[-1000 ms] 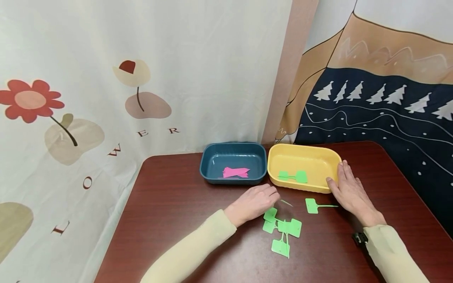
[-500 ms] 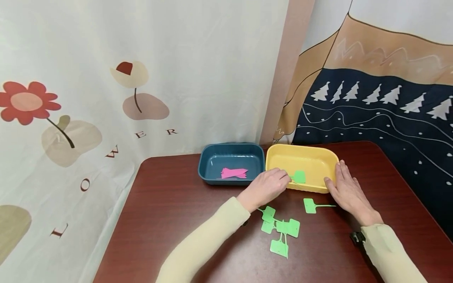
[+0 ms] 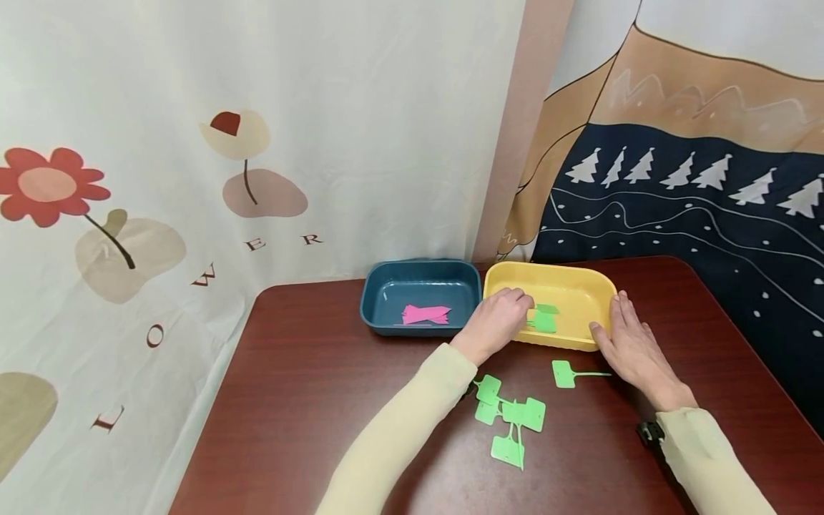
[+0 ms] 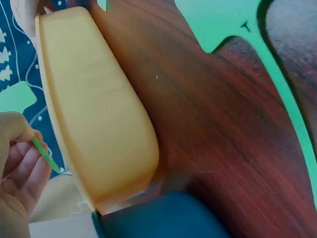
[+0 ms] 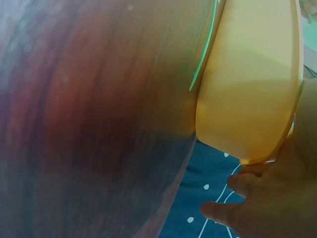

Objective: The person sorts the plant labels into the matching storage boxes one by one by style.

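In the head view my left hand (image 3: 497,322) is over the left part of the yellow tray (image 3: 582,343). Its thumb and fingers pinch the thin stem of a green plant label (image 4: 19,96), best seen in the left wrist view. Another green plant label (image 3: 543,323) lies inside that tray, partly covered by the hand. With fingers extended, my right hand (image 3: 639,352) rests against the tray's right side. Several green plant labels (image 3: 508,450) overlap on the table in front, and a single green label (image 3: 563,374) lies near the tray's front wall.
Left of the yellow tray stands a dark blue tray (image 3: 421,270) with flat pink pieces (image 3: 425,315) in it. Both trays sit near the back of the reddish-brown table (image 3: 309,379). Printed curtains (image 3: 386,143) hang behind the table.
My left hand has moved from the table in front of the trays, up and right over the yellow tray, bringing a green plant label. My right hand stays at the tray's side.
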Demonstrator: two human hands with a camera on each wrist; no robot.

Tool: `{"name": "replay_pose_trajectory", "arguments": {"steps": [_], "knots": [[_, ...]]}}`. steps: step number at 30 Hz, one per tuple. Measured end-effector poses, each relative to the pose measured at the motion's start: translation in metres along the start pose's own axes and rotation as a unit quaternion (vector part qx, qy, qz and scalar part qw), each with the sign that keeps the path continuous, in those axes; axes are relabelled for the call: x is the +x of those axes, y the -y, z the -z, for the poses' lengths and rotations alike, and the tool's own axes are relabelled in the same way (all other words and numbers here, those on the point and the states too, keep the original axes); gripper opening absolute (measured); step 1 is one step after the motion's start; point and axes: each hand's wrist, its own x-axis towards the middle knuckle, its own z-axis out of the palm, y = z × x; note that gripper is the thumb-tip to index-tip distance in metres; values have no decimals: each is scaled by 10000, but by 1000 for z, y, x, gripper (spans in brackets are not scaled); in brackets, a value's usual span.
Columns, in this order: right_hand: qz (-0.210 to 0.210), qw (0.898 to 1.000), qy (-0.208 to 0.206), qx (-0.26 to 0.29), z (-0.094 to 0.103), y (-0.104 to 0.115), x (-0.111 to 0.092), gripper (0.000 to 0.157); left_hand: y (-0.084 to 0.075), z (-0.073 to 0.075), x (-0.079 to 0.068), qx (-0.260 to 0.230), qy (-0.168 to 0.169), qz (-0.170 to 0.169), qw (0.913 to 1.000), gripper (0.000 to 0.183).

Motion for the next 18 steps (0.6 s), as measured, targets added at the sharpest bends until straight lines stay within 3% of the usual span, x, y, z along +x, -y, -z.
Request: {"name": "replay_pose_trajectory", "arguments": {"steps": [7, 13, 18], "knots": [[-55, 10000, -22, 12, 0, 0, 0, 83, -4, -13, 11, 7, 690, 281, 9972, 12], [-60, 10000, -54, 20, -2, 0, 0, 83, -4, -17, 19, 7, 1465, 516, 9879, 20], [-87, 9999, -58, 3, -2, 1, 0, 83, -1, -20, 26, -130, 1755, 652, 9822, 23]]}}
